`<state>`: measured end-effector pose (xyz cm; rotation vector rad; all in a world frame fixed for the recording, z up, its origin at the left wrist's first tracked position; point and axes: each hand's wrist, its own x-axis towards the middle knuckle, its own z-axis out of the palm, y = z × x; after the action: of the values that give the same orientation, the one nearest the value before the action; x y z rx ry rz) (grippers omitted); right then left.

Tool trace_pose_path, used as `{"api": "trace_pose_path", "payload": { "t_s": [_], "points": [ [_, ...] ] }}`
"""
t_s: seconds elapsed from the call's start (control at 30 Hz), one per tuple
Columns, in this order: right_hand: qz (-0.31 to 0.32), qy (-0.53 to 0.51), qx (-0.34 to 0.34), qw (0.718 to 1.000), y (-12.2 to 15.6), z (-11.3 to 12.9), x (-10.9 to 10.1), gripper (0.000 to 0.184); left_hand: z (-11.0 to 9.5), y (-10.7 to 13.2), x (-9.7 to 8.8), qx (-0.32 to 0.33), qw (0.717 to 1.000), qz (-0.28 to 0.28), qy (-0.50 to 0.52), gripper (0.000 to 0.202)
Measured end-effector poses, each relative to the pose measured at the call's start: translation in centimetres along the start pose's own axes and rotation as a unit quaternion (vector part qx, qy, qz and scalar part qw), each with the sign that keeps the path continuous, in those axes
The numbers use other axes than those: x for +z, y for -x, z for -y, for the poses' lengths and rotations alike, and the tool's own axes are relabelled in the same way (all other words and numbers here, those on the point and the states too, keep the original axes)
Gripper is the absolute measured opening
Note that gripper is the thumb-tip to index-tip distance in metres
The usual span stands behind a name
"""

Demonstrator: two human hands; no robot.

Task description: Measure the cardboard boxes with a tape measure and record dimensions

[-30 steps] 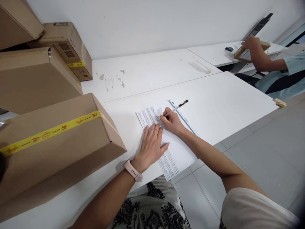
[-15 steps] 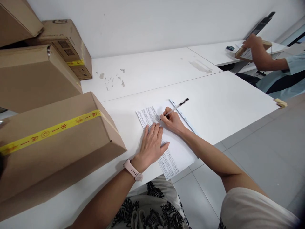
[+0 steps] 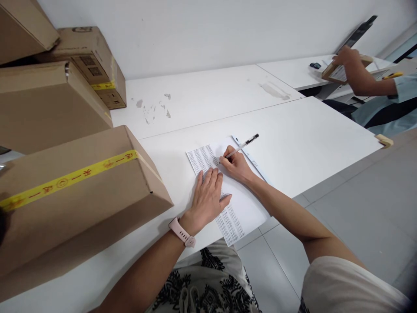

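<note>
A sheet of paper (image 3: 249,206) covered partly with columns of small handwriting lies near the front edge of the white table. My left hand (image 3: 209,193) rests flat on it with the fingers stretched out, hiding part of the writing. In my right hand (image 3: 237,164) a pen (image 3: 243,144) with a clear barrel and dark end is pinched, its point down by the written columns. The pen's very tip is hidden by my fingers. Under the right edge of the sheet a bluish printed strip of paper (image 3: 250,157) shows. A pink watch (image 3: 181,232) is on my left wrist.
A taped cardboard box (image 3: 87,200) stands close at my left, with more boxes (image 3: 42,104) behind it. The white table (image 3: 293,139) has worn patches. At the far right, another person's hand (image 3: 347,56) is at a small carton (image 3: 335,73).
My hands, the pen and the paper stay almost still. At the far right, a yellow object now shows near the other person's sleeve.
</note>
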<state>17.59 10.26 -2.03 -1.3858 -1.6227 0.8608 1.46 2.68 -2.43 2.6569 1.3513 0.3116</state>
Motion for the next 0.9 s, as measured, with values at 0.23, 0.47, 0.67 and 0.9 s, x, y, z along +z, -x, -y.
{"api": "trace_pose_path", "payload": {
  "t_s": [0.23, 0.47, 0.67, 0.9],
  "points": [
    [-0.008, 0.015, -0.002, 1.000, -0.04, 0.05, -0.14, 0.017, 0.10, 0.07, 0.19, 0.004, 1.000, -0.015, -0.001, 0.061],
    [-0.005, 0.021, -0.004, 1.000, -0.12, -0.41, -0.15, 0.017, 0.10, 0.05, 0.20, 0.007, 1.000, -0.018, 0.006, 0.061],
    [-0.013, 0.019, -0.009, 1.000, -0.02, -0.65, -0.27, 0.018, -0.04, 0.03, -0.09, -0.002, 1.000, 0.007, 0.001, 0.065],
    [-0.007, 0.023, -0.008, 1.000, -0.09, -0.28, -0.18, 0.018, 0.00, 0.00, -0.03, 0.001, 1.000, -0.004, 0.004, 0.063]
  ]
}}
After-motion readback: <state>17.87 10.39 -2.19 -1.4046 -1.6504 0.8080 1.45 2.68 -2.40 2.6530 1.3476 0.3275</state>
